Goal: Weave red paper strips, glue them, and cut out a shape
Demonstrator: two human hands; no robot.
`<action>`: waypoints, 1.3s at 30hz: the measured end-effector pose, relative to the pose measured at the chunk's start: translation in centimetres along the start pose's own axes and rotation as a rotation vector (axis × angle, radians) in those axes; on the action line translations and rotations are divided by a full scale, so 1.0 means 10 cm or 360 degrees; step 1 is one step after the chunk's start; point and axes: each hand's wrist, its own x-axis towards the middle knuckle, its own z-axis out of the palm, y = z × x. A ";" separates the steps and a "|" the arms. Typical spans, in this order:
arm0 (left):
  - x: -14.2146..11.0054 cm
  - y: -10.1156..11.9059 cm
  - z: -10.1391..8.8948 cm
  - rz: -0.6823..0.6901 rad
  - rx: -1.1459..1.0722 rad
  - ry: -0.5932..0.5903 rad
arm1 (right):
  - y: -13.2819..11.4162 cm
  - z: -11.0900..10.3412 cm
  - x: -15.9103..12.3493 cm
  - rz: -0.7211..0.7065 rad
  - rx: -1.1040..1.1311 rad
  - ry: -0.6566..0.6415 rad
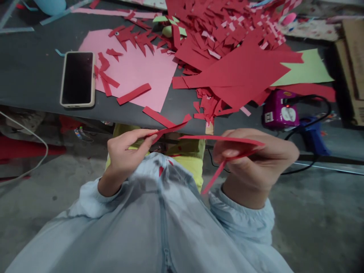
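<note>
My left hand [125, 154] pinches a red paper piece [171, 129] between thumb and fingers, just off the table's front edge. My right hand [261, 163] is closed on a folded red paper strip [241, 139]; one end points left and the other hangs down toward my jacket. A gap separates the two papers. Behind the left hand, a loose red strip [157, 116] lies at the table edge, partly overlapped in view by the held piece. Farther back, another red strip [133, 94] rests on a pink sheet [159, 72].
A phone [78, 79] lies at the left. Red cut pieces [210, 15] are heaped at the back, with large red sheets [241, 72] before them. At the right are a purple box with a cable [280, 110], a blue tool [314, 136] and cardboard [351, 57].
</note>
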 end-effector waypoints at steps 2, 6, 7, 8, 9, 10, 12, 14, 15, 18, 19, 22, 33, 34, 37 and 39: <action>0.00 0.00 -0.01 0.0044 0.0003 -0.0001 | -0.02 0.01 0.00 0.0027 -0.0014 -0.0011; 0.00 0.01 -0.01 0.0144 0.0027 0.0001 | -0.02 0.04 0.01 0.0041 -0.0054 0.0048; 0.00 0.02 -0.01 0.0163 0.0032 0.0002 | -0.02 0.03 0.01 0.0027 -0.0066 0.0062; 0.00 0.02 0.00 0.0188 0.0036 0.0011 | -0.01 0.03 0.01 0.0005 -0.0081 0.0077; 0.00 0.03 0.00 0.0216 0.0041 0.0019 | -0.01 0.02 0.02 -0.0006 -0.0097 0.0092; 0.00 0.03 0.00 0.0240 0.0050 0.0024 | -0.01 0.01 0.02 -0.0006 -0.0115 0.0117; 0.00 0.04 0.01 0.0272 0.0067 0.0037 | -0.01 0.00 0.03 0.0029 -0.0149 0.0175; 0.00 0.04 0.01 0.0301 0.0073 0.0051 | -0.01 -0.01 0.04 0.0067 -0.0173 0.0215; 0.01 0.04 0.01 0.0306 0.0072 0.0052 | -0.01 -0.01 0.05 0.0079 -0.0185 0.0225; 0.01 0.05 0.00 0.0322 0.0072 0.0038 | 0.01 0.00 0.05 0.0084 -0.0209 0.0242; 0.01 0.05 0.00 0.0319 0.0077 0.0027 | 0.03 0.00 0.05 0.0081 -0.0211 0.0250; 0.01 0.07 -0.01 0.0309 0.0094 0.0007 | 0.07 -0.01 0.06 0.0068 -0.0204 0.0248; 0.02 0.10 -0.01 0.0269 0.0131 0.0003 | 0.05 -0.01 0.07 0.0159 -0.0182 0.0164; 0.02 0.10 -0.01 0.0265 0.0137 0.0001 | 0.06 -0.02 0.07 0.0159 -0.0187 0.0167; 0.01 0.09 -0.01 0.0278 0.0124 0.0018 | 0.07 -0.02 0.06 0.0143 -0.0188 0.0173; 0.01 0.08 -0.01 0.0274 0.0100 0.0006 | 0.07 -0.02 0.07 0.0149 -0.0185 0.0172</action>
